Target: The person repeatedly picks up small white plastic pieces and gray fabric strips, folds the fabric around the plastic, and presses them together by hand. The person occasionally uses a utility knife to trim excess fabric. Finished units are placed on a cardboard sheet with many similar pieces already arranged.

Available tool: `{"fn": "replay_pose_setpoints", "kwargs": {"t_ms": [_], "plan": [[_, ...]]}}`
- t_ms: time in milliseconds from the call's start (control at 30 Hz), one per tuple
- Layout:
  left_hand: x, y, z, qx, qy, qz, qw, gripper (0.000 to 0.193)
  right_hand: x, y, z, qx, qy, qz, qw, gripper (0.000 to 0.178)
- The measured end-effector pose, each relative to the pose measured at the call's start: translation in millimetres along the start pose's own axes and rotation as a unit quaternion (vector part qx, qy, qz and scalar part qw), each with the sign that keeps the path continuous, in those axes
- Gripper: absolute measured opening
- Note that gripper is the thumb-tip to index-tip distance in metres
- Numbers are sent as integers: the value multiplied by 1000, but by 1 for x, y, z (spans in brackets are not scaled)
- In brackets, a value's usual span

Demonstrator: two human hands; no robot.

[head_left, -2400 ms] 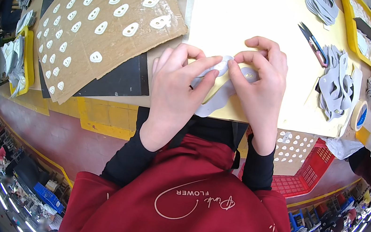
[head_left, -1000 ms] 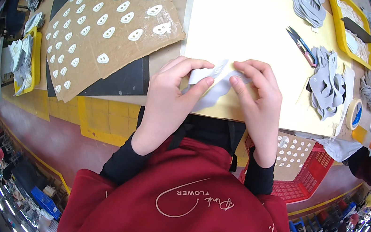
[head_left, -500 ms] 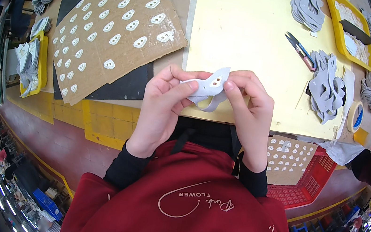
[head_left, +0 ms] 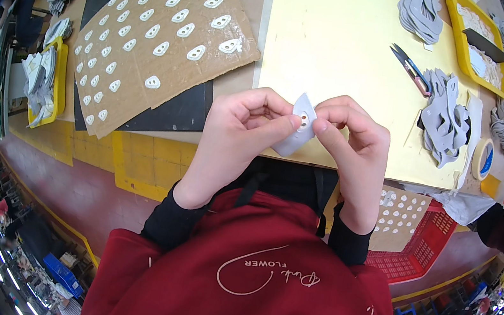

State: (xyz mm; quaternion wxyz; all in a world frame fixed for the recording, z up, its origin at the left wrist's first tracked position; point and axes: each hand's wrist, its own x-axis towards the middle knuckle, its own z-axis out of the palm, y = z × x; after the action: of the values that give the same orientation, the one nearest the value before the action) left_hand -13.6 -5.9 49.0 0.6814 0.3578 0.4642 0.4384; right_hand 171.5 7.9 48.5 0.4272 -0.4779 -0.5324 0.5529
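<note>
Between my two hands, just above the table's near edge, is a pale grey cut piece (head_left: 293, 143) with a pointed tip and a small white patch with two holes (head_left: 303, 122) on it. My left hand (head_left: 245, 121) pinches the left side of the piece between thumb and fingers. On the opposite side, my right hand (head_left: 353, 133) grips the edge near the patch with thumb and forefinger. The lower part of the piece hangs below my fingertips, partly hidden by the left thumb.
A brown cardboard sheet (head_left: 134, 54) with rows of white two-hole patches lies left. Thread snips (head_left: 411, 70), grey cut pieces (head_left: 443, 120), a tape roll (head_left: 482, 158) and a yellow tray (head_left: 479, 41) lie right. A red crate (head_left: 423, 243) stands below the table edge.
The grey piece has turned more upright and its looped strip no longer shows. Both hands have shifted slightly right, and my left fingertips now sit closer to the white patch.
</note>
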Motion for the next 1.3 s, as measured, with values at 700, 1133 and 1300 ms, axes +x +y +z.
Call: {"fn": "replay_pose_setpoints", "kwargs": {"t_ms": [700, 1133, 1300], "plan": [[0, 11, -4, -35, -65, -48, 996, 2, -3, -5, -4, 188, -87, 151, 967, 10], [1, 14, -2, -72, -94, -117, 986, 8, -1, -1, 0, 156, -110, 156, 969, 20], [3, 13, -4, -30, -98, -119, 988, 7, 1, 2, 1, 168, -147, 156, 962, 20]]}}
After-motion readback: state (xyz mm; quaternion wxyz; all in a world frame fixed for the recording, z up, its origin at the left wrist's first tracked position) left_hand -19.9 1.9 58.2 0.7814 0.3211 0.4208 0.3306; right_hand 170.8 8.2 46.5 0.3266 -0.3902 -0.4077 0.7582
